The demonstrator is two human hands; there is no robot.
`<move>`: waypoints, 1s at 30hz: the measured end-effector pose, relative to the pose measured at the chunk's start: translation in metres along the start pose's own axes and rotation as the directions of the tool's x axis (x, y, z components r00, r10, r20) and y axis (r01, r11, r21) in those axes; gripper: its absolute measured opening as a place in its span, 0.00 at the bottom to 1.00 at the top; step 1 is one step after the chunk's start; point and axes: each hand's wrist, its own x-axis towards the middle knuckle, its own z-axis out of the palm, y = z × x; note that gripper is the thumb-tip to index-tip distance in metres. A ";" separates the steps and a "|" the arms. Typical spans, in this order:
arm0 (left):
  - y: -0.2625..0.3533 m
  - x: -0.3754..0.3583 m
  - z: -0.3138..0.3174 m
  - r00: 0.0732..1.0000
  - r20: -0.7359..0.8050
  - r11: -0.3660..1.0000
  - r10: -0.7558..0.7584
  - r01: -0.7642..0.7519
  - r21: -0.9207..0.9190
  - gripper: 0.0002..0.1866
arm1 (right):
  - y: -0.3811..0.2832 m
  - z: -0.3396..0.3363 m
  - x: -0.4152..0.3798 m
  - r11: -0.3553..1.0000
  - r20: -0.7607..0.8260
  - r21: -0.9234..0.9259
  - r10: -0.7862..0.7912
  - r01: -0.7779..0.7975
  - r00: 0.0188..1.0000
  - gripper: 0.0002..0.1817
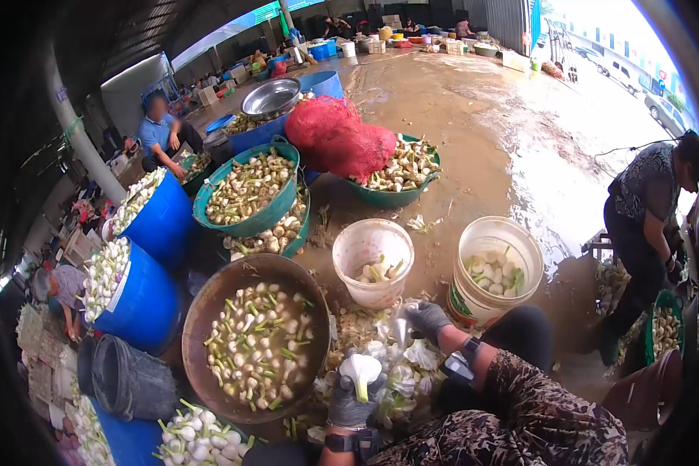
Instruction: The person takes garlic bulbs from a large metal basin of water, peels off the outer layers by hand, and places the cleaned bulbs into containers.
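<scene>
My left hand (pixel 349 405), in a dark glove, is closed round a white garlic bulb (pixel 363 371) with a short green stem pointing down. My right hand (pixel 428 319), also gloved, is closed on a pale, blurred object (pixel 401 325) whose kind I cannot make out. Beneath both hands lies a pile of peeled skins and leaves (pixel 396 361). Left of them stands a wide round tub (pixel 193 326) of murky water with many garlic bulbs (pixel 260 342) floating in it. Beyond my hands is a white bucket (pixel 348 256) with a few trimmed pieces (pixel 379 270) inside.
A larger white bucket (pixel 474 299) of bulbs stands by my knee. Green baskets (pixel 245 225), red mesh sacks (pixel 334 140) and blue barrels (pixel 144 299) crowd the left and back. One co-worker (pixel 648 217) bends at the right; another person (pixel 159 132) sits at the left. The floor (pixel 458 147) is wet.
</scene>
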 end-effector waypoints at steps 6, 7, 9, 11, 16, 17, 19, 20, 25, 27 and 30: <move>0.015 0.004 0.021 0.947 -0.078 0.866 0.310 -0.248 0.435 0.30 | -0.059 0.006 -0.066 0.946 0.276 0.290 0.062 -0.145 0.959 0.43; 0.011 0.003 0.019 0.948 -0.077 0.865 0.308 -0.246 0.438 0.30 | -0.057 0.013 -0.069 0.743 0.488 0.561 0.060 -0.365 0.871 0.43; 0.005 0.007 0.015 0.965 -0.015 0.751 0.262 -0.193 0.632 0.30 | -0.072 0.010 -0.084 0.688 0.758 0.542 -0.151 -0.483 0.635 0.40; 0.003 0.008 0.019 0.960 0.016 0.757 0.280 -0.231 0.611 0.27 | -0.085 0.016 -0.090 0.950 0.709 0.292 -0.138 -0.110 0.692 0.30; -0.002 0.016 -0.025 0.995 0.027 0.849 0.095 -0.095 0.520 0.24 | -0.081 0.037 -0.105 0.738 0.337 -0.289 -0.517 0.609 0.787 0.23; -0.009 0.019 -0.041 0.999 0.031 0.617 -0.011 -0.017 0.787 0.24 | -0.090 0.033 -0.111 0.737 0.342 -0.289 -0.517 0.612 0.785 0.23; -0.001 0.011 -0.018 0.991 -0.071 0.652 -0.113 0.128 0.747 0.21 | -0.112 0.019 -0.123 0.740 0.445 -0.445 -0.307 0.505 0.841 0.23; -0.006 0.013 -0.025 0.989 -0.078 0.809 -0.124 0.146 0.570 0.18 | -0.101 0.027 -0.122 0.740 0.398 -0.464 -0.317 0.487 0.861 0.25; -0.028 0.026 -0.065 0.980 -0.060 0.834 -0.189 0.128 -0.538 0.05 | -0.100 0.022 -0.123 0.773 0.405 -0.378 -0.357 0.509 0.842 0.24; -0.001 0.021 -0.046 0.843 -0.538 0.975 0.005 -0.123 -0.183 0.07 | -0.089 0.014 -0.115 0.847 0.372 -0.249 -0.363 0.469 0.854 0.22; 0.011 0.013 -0.062 0.913 -0.408 0.968 -0.017 -0.087 -0.234 0.09 | -0.093 -0.026 -0.099 0.855 0.056 0.516 -0.104 0.060 0.993 0.18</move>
